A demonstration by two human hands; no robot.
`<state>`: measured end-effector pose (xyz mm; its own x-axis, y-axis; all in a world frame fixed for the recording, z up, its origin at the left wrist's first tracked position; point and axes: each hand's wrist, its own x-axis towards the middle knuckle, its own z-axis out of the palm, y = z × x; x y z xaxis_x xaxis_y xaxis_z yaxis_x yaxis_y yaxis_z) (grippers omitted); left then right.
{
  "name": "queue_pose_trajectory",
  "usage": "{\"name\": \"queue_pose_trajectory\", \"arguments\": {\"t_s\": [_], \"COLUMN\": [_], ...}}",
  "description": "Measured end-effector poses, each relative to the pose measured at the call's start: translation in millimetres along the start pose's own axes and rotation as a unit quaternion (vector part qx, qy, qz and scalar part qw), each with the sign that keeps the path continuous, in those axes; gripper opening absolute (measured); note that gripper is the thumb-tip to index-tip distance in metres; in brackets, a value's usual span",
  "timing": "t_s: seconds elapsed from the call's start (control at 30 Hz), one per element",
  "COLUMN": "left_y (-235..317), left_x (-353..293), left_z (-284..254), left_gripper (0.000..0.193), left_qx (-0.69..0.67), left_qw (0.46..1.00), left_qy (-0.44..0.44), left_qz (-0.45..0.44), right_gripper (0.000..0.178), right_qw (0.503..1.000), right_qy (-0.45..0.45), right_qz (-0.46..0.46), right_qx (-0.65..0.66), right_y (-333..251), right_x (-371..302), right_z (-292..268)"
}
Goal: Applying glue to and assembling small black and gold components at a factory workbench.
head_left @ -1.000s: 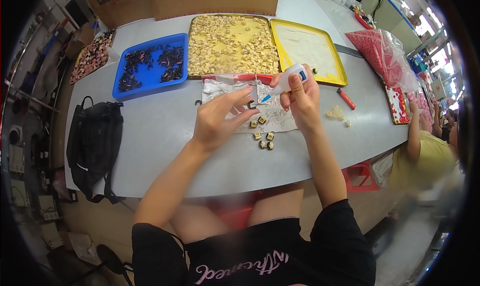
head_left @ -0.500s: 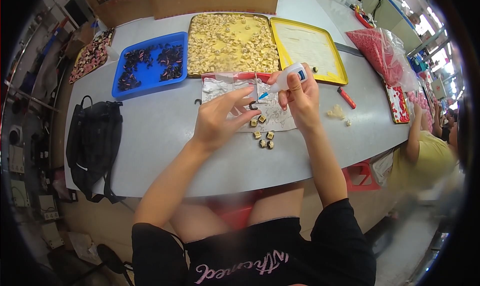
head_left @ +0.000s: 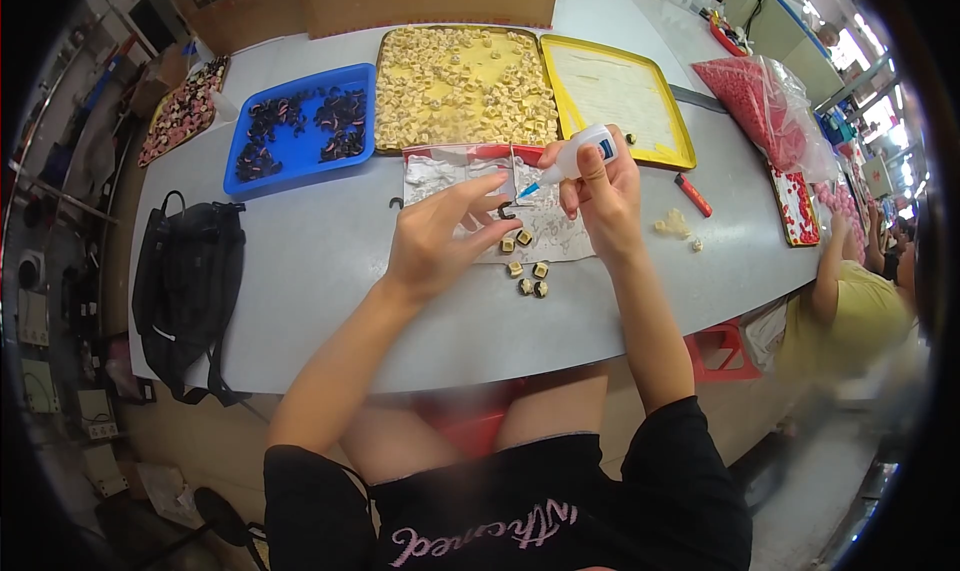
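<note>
Between thumb and fingers, my left hand (head_left: 440,233) pinches a small dark C-shaped piece (head_left: 506,211). My right hand (head_left: 605,186) is wrapped round a white glue bottle (head_left: 578,157), tipped so that its blue nozzle (head_left: 528,191) points down at the dark piece. The nozzle tip is at or very near the piece; I cannot tell whether they touch. Below both hands lies a stained paper sheet (head_left: 560,233). Several small cream blocks with dark bands (head_left: 540,270) sit on the sheet's near edge and the table in front of it. Another dark C-shaped piece (head_left: 396,203) lies left of the sheet.
A blue tray (head_left: 232,161) of dark pieces, a yellow tray (head_left: 470,81) of cream blocks and a paper-lined yellow tray (head_left: 620,86) stand behind. A red marker-like stick (head_left: 692,195) lies right. A black bag (head_left: 188,286) rests left. Someone in yellow (head_left: 850,306) sits far right.
Hardly anything differs. My right hand and the glue bottle have shifted very slightly right; my left hand keeps its place with the dark piece.
</note>
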<state>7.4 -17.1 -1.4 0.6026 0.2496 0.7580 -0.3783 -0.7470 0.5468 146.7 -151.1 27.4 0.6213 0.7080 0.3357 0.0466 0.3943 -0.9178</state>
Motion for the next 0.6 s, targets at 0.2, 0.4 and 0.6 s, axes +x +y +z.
{"name": "queue_pose_trajectory", "arguments": {"t_s": [0.2,0.4,0.6], "left_y": [-1.2,-2.6,-5.2], "left_x": [3.9,6.3,0.5], "left_z": [-2.4,-3.9,-3.9], "left_gripper": [0.049,0.051,0.052], "left_qx": [0.008,0.02,0.025], "left_qw": [1.0,1.0,0.999], "left_qy": [0.001,0.006,0.015], "left_qz": [0.002,-0.003,-0.024], "right_gripper": [0.03,0.028,0.022], "right_qw": [1.0,0.995,0.993], "right_qy": [0.008,0.081,0.099], "right_qz": [-0.009,-0.034,-0.048], "right_qx": [0.0,0.043,-0.036], "right_y": [-2.1,-8.1,-38.2], "right_x": [4.3,10.0,9.6], "right_z": [-1.3,-9.1,-28.0]}}
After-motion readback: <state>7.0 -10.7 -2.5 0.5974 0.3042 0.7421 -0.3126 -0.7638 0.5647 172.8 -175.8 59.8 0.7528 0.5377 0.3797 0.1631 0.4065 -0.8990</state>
